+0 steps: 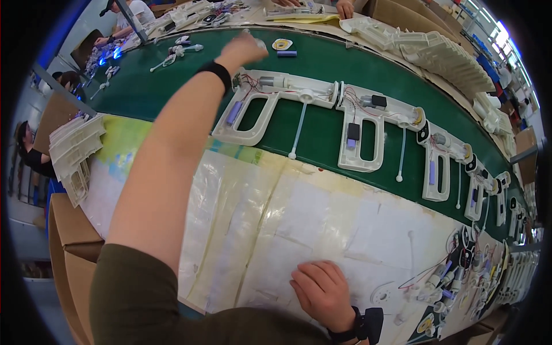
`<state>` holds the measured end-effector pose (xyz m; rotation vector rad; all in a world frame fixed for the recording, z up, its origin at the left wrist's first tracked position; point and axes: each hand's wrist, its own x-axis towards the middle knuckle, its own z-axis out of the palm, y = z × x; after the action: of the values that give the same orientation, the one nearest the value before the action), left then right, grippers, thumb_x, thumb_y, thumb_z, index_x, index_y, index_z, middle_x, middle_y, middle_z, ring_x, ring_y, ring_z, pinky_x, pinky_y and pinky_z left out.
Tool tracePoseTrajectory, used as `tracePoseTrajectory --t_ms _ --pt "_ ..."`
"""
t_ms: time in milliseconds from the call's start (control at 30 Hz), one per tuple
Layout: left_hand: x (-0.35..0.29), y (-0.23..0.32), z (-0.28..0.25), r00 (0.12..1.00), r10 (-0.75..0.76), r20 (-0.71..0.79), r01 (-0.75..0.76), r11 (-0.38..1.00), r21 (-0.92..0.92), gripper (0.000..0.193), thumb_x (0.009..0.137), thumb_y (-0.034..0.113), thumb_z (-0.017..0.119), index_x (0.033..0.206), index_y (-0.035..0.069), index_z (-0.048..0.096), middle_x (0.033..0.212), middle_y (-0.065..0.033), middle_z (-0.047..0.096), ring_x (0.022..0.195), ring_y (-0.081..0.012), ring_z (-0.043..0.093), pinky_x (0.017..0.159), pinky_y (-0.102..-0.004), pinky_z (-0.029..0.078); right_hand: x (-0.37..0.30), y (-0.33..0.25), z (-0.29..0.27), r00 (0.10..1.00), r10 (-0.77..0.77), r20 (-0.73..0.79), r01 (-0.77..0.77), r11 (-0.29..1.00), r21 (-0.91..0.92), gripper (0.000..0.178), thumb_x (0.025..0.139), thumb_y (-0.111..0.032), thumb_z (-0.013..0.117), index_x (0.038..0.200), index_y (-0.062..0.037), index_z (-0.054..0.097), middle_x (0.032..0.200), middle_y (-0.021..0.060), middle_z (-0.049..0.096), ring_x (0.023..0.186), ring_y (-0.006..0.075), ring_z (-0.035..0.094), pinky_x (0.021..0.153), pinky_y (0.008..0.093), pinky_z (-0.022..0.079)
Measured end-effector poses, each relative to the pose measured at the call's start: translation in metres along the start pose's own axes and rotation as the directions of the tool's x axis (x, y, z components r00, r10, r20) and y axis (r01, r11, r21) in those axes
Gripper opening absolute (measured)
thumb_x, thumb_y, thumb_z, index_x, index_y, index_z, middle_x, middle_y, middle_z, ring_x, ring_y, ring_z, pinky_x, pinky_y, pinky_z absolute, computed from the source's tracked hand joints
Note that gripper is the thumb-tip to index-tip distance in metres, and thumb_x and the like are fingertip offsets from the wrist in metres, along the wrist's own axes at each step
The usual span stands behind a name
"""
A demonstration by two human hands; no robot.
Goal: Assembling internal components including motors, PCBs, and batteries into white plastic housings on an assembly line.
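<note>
My left hand [244, 50] reaches across the green conveyor belt [195, 60], slightly blurred. Its fingers look curled, with a small white piece [261, 44] at their edge; the grip is mostly hidden. Close by on the belt lie a round yellow-and-white part [282, 43] and a purple battery cell [287, 54]. Below that hand is an open white handle-shaped housing [247, 135] with red wires, a motor and another purple cell inside. My right hand [324, 289] rests loosely closed on the white-covered table [310, 224], nothing visible in it.
More half housings [368, 132] line the belt to the right, thin rods hanging toward me. Stacked white shells [75, 149] stand at left above a cardboard box [75, 230]. Wired parts [445, 282] pile up at lower right. Another person's hand [345, 8] works across the belt.
</note>
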<state>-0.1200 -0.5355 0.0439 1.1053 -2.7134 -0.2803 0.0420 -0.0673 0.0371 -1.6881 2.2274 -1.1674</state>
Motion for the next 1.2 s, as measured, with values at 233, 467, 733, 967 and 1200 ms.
tracePoseTrajectory --t_ms 233,467,733,967,1200 --pt "-0.033 -0.067 -0.109 0.999 0.009 -0.045 -0.046 0.176 -0.983 0.011 0.087 0.014 0.06 0.092 0.004 0.059 0.083 -0.0073 0.062 0.073 -0.0185 0.063 0.074 -0.0314 0.055 -0.005 -0.003 -0.002 0.998 0.023 -0.06 -0.029 0.995 -0.091 0.016 0.072 -0.008 0.065 0.087 -0.0043 0.06 0.09 0.0071 0.058 0.084 0.0224 0.057 0.075 0.0337 0.047" --pt "-0.228 -0.097 -0.188 0.902 0.011 -0.432 -0.43 -0.065 -0.9 0.05 0.091 0.022 0.049 0.125 -0.014 0.041 0.116 -0.0255 0.052 0.092 -0.0273 0.062 0.08 -0.0339 0.052 -0.004 -0.001 0.004 0.994 -0.1 -0.053 0.097 0.994 -0.051 0.018 0.073 -0.009 0.069 0.088 -0.0041 0.061 0.095 0.0079 0.06 0.083 0.0237 0.058 0.074 0.0338 0.048" --pt "-0.306 0.007 -0.162 0.391 0.915 0.099 -0.26 0.214 -0.942 0.047 0.063 0.024 0.077 0.099 -0.004 0.065 0.084 -0.011 0.068 0.064 -0.0152 0.063 0.054 -0.0235 0.047 0.0 -0.017 -0.008 0.947 0.043 -0.319 0.055 0.955 0.293 0.056 0.071 -0.019 0.075 0.119 -0.0024 0.053 0.111 0.0143 0.058 0.099 0.0314 0.056 0.086 0.0395 0.046" --pt "-0.262 0.024 -0.078 0.613 0.77 -0.179 -0.778 0.627 0.033 0.055 0.081 0.03 0.067 0.128 0.01 0.047 0.119 -0.0108 0.055 0.114 -0.0289 0.05 0.09 -0.0411 0.041 0.002 -0.009 0.009 0.919 0.279 0.278 -0.388 0.519 0.761 0.032 0.086 -0.01 0.062 0.114 0.0014 0.05 0.1 0.007 0.063 0.09 0.0115 0.059 0.083 0.0278 0.046" --pt "-0.214 -0.006 -0.018 0.775 0.576 0.259 -0.612 0.786 0.083 0.055 0.09 0.033 0.049 0.14 0.015 0.035 0.143 -0.0127 0.037 0.136 -0.0346 0.023 0.107 -0.0529 0.022 0.001 -0.011 0.005 0.874 0.373 0.311 -0.472 0.504 0.723 0.027 0.085 -0.013 0.064 0.106 -0.0001 0.055 0.092 0.0056 0.064 0.084 0.0113 0.058 0.077 0.0259 0.046"
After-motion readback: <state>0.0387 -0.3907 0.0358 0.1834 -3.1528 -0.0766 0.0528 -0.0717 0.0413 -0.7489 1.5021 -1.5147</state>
